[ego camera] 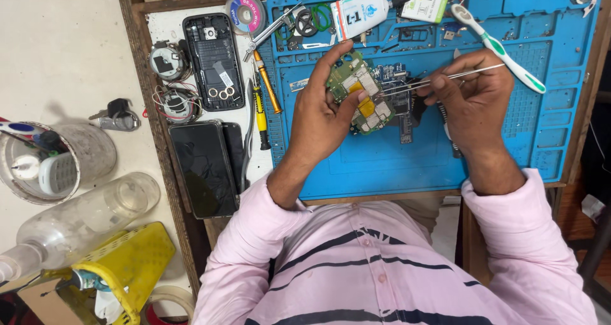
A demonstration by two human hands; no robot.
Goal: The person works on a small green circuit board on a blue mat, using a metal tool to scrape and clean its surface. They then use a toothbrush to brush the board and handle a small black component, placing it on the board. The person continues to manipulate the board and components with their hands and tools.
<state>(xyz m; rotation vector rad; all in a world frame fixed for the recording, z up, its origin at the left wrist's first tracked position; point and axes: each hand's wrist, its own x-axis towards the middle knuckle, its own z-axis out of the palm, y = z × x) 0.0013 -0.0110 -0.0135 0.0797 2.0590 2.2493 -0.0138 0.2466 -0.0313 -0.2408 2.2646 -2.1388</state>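
Overhead, in the head view, the left hand (321,112) gripped a green circuit board (359,96) between thumb and fingers, held tilted just above the blue mat (509,140). The right hand (468,99) was closed on thin metal tweezers (433,80), the tips reaching the board's right edge.

Risks, as judged from this position:
- The board was supported only by fingertip pressure. A slackened grip would likely drop it onto the second board (398,105) lying on the mat directly beneath, with possible damage to both.
- The tweezer tips lay close to small components. A slip of the right hand could scrape or bridge contacts.
- Whether the tips held a part could not be determined; anything released there would be hard to find among the mat's small compartments.

Edges and clearance:
- Lower mat area, between the hands and the person's chest, was the largest open surface.
- Top edge was crowded: a white tube (359,13), a toothbrush (496,45) just beyond the right hand, and small tools.
- Left of the mat lay a yellow screwdriver (259,118), an opened phone (213,61) and a dark phone (202,169), restricting sideways travel of the left elbow.
- Further left, well apart, stood a clear bottle (83,220) and a tub (57,163).
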